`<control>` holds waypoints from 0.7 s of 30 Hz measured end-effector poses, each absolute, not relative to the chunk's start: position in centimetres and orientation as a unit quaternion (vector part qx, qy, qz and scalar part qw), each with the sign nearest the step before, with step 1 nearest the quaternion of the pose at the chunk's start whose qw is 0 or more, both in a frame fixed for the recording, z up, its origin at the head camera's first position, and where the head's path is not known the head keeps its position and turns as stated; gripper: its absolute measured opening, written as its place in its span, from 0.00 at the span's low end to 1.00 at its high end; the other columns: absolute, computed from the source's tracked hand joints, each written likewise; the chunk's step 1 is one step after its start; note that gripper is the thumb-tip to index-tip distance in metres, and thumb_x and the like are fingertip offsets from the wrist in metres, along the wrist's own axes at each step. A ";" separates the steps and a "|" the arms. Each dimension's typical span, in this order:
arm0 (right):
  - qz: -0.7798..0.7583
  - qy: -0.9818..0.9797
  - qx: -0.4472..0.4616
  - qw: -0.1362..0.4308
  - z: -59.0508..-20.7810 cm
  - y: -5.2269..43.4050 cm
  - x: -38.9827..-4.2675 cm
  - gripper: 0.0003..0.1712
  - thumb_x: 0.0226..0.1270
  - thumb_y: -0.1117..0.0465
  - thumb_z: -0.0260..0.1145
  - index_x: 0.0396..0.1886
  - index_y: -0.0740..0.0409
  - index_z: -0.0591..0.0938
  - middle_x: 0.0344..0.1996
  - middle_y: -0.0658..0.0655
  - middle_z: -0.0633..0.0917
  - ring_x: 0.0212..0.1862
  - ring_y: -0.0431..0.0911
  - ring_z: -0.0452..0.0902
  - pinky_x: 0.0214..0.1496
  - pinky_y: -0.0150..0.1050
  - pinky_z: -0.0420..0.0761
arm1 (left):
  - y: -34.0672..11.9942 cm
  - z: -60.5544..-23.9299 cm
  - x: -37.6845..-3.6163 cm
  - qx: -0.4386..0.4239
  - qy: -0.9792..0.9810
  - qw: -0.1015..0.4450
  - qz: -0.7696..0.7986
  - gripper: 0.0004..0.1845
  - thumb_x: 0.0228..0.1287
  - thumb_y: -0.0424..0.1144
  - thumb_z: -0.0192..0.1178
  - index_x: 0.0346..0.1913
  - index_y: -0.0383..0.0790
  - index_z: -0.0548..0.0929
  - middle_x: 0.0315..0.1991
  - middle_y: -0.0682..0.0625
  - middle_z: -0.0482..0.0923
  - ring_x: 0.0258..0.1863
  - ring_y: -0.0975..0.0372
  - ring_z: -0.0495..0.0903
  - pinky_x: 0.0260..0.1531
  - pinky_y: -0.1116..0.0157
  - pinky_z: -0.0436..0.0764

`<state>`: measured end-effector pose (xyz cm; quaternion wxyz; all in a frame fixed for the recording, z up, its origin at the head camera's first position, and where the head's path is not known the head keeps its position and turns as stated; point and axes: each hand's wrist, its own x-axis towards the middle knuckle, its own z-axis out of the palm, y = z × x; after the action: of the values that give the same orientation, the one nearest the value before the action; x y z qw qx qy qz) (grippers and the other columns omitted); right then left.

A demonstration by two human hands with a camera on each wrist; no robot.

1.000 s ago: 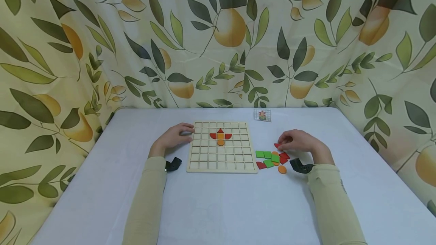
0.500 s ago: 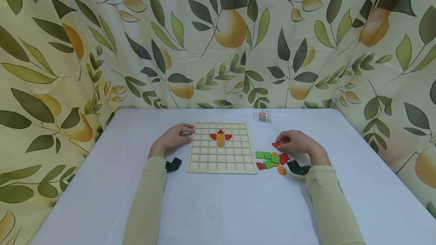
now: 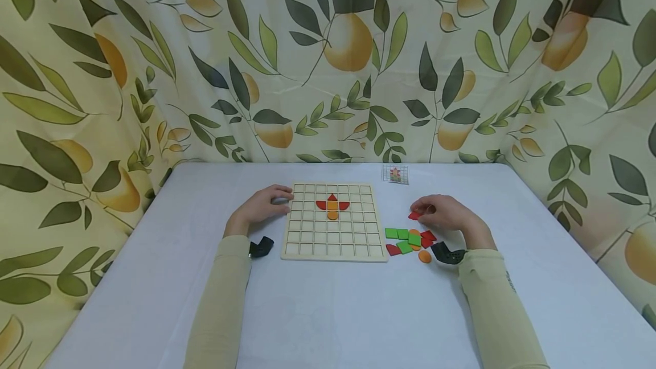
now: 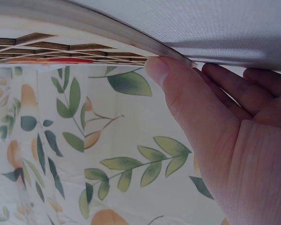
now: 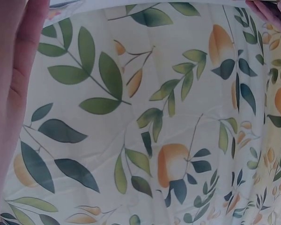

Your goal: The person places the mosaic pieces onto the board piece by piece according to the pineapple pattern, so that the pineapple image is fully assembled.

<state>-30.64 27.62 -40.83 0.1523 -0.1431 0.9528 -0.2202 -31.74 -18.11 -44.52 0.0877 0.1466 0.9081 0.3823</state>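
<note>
Right hand lifted, fingers pinching red piece, left hand flat against board, wrist views mostly curtain

A makeshift recording booth: a leaf-and-fruit printed curtain closes in a white-covered table on three sides.
</note>
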 end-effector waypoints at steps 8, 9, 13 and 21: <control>-0.212 0.959 -0.125 0.139 -41.3 26.8 -31.0 0.20 0.56 0.48 0.67 0.41 0.56 0.78 0.33 0.53 0.80 0.39 0.47 0.71 0.42 0.39 0.75 | -18.1 -44.5 -31.7 0.149 0.912 0.085 0.373 0.20 0.59 0.44 0.61 0.56 0.48 0.77 0.64 0.56 0.65 0.69 0.58 0.55 0.68 0.55 0.56; -0.212 0.959 -0.126 0.137 -41.4 26.7 -31.0 0.19 0.56 0.48 0.67 0.40 0.55 0.78 0.33 0.53 0.80 0.38 0.47 0.71 0.41 0.38 0.75 | -18.1 -44.6 -31.7 0.148 0.912 0.085 0.373 0.20 0.59 0.45 0.61 0.56 0.48 0.77 0.64 0.57 0.65 0.69 0.58 0.55 0.68 0.55 0.56; -0.216 0.957 -0.133 0.137 -41.4 26.4 -31.0 0.14 0.57 0.53 0.67 0.41 0.53 0.80 0.34 0.53 0.80 0.39 0.48 0.71 0.40 0.38 0.75 | -18.1 -44.6 -31.7 0.147 0.911 0.086 0.376 0.21 0.59 0.44 0.61 0.56 0.48 0.77 0.64 0.57 0.65 0.69 0.57 0.55 0.68 0.54 0.55; -0.214 0.960 -0.109 0.145 -41.3 26.8 -31.1 0.21 0.56 0.52 0.67 0.48 0.54 0.79 0.43 0.57 0.79 0.46 0.51 0.69 0.45 0.44 0.76 | -18.2 -44.6 -31.8 0.149 0.909 0.086 0.379 0.20 0.59 0.43 0.61 0.55 0.48 0.78 0.64 0.57 0.65 0.69 0.59 0.55 0.68 0.56 0.55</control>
<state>-31.13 26.77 -41.27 0.1454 -0.1085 0.9597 -0.2144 -31.76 -18.19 -44.55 0.0857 0.1488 0.9092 0.3792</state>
